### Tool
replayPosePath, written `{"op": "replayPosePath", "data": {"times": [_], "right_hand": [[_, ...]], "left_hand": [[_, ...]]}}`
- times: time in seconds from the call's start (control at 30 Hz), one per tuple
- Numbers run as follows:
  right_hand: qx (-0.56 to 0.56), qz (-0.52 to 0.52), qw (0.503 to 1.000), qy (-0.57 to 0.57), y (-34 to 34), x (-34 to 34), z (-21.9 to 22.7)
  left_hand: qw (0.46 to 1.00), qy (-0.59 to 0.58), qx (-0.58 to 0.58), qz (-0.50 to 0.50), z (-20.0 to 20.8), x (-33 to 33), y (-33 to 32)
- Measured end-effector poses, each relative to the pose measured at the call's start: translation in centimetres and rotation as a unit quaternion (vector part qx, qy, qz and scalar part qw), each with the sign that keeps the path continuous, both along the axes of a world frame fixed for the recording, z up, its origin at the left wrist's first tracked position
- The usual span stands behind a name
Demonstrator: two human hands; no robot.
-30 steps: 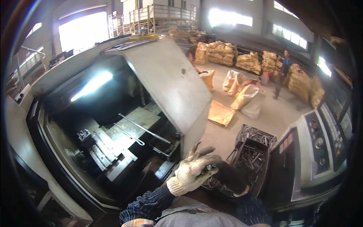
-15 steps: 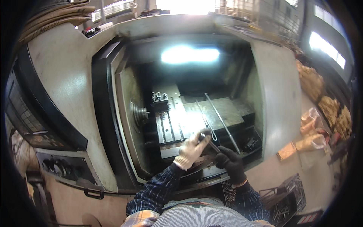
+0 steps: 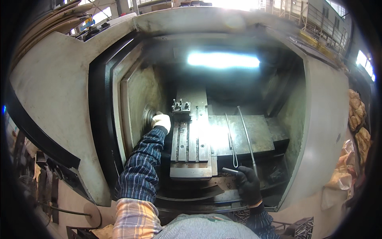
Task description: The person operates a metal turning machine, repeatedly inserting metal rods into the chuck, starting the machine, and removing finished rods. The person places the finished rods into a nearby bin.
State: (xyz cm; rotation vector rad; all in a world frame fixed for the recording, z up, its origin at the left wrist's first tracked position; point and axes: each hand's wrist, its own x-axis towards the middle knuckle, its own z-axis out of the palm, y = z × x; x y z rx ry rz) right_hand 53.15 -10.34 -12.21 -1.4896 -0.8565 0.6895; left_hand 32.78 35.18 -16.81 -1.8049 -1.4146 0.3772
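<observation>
My left hand (image 3: 161, 121), in a white knit glove, reaches to the round metal spindle (image 3: 149, 116) on the lathe's left inner wall. Its fingers look closed there; whatever they grip is hidden. A black glove covers my right hand (image 3: 248, 184), which holds a short metal rod (image 3: 229, 171) sticking out to the left, near the front of the lathe's opening. Between the hands lies the slotted metal table (image 3: 186, 143), with a tool block (image 3: 182, 107) carrying upright bolts at its far end.
Beyond my right hand, a long thin bar (image 3: 247, 137) and a looped metal rod (image 3: 231, 141) lean over a flat plate (image 3: 260, 131). The door frame (image 3: 104, 119) edges the opening on the left. A crate of metal pieces (image 3: 304, 229) stands lower right, below several sacks (image 3: 356, 107).
My left hand has left the rod near my right hand and moved left and away to the spindle. My right hand still holds the rod. The view has shifted closer to the machine.
</observation>
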Motion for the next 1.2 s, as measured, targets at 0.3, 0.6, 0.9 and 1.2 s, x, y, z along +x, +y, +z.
{"op": "replayPosePath", "data": {"times": [0.3, 0.6, 0.9, 1.2], "right_hand": [[0.032, 0.034, 0.995, 0.086, 1.7, 0.5, 0.4], [0.082, 0.007, 0.988, 0.134, 6.6, 0.0, -1.4], [0.121, 0.059, 0.968, 0.211, 16.4, -3.2, -2.3], [0.103, 0.123, 0.974, 0.161, 32.7, -12.0, -2.8]], "left_hand": [[0.977, -0.086, -0.19, -0.053, 0.9, -1.2, 2.7], [0.857, -0.322, -0.291, -0.278, 8.6, 5.4, -9.0], [0.451, -0.835, -0.162, -0.271, 15.6, -6.1, -26.3], [0.12, -0.932, -0.016, -0.342, 20.4, -21.4, -37.1]]}}
